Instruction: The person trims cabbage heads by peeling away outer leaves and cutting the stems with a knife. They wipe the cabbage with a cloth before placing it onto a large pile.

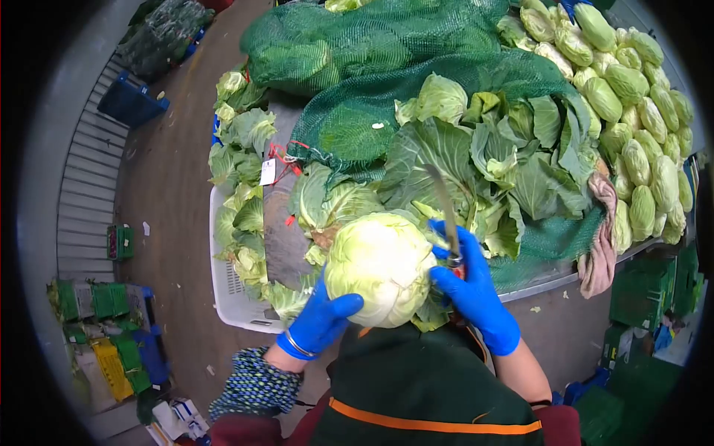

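A pale round cabbage (381, 269) is held up in front of my body. My left hand (321, 316), in a blue glove, grips it from the left with the thumb across its front. At the cabbage's right side is my right hand (476, 286), also blue-gloved, closed around a knife. The knife's blade (445, 204) points up and away from me over the leaves. Just beyond lie loose green outer leaves (428, 163) and a leafy cabbage (335, 197) on the table.
Green mesh sacks (372, 44) of cabbages cover the table's back. Trimmed pale heads (628, 82) are piled at right beside a pinkish cloth (599, 238). A white crate (227, 290) full of leaves stands at left. Green crates (643, 290) sit lower right.
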A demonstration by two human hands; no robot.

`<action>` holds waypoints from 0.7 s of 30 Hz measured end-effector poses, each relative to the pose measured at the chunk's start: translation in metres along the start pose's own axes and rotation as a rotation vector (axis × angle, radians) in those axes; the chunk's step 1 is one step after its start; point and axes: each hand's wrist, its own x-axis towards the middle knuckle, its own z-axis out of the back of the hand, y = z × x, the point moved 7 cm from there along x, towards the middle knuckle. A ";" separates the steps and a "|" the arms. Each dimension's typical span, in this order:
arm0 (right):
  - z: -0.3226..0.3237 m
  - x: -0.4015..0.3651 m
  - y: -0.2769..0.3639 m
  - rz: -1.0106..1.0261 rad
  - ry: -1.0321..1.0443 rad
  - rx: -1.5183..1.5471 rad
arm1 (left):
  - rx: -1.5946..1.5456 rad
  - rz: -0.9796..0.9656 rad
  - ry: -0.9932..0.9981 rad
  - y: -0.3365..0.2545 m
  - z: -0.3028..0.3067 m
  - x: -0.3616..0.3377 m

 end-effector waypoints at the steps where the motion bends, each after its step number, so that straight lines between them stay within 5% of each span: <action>1: 0.011 -0.010 0.005 0.127 -0.128 -0.045 | -0.087 0.032 0.003 0.008 0.000 -0.004; 3: 0.024 -0.035 0.018 0.384 -0.240 -0.356 | -0.227 -0.015 -0.026 0.019 -0.003 -0.002; 6: 0.005 -0.049 0.022 0.205 -0.076 -0.742 | -0.431 -0.045 -0.096 0.029 -0.005 0.000; 10: -0.009 -0.041 0.029 0.435 -0.107 -0.920 | -0.295 -0.149 -0.196 0.017 -0.012 0.006; 12: -0.010 -0.037 0.031 0.460 -0.145 -0.925 | 0.101 -0.325 -0.237 0.011 -0.006 0.005; 15: -0.003 -0.031 0.026 0.336 -0.167 -0.931 | 0.013 -0.287 -0.224 0.010 -0.020 0.005; 21: 0.003 -0.021 0.028 0.430 -0.254 -0.898 | -0.030 -0.323 -0.303 0.005 -0.035 0.004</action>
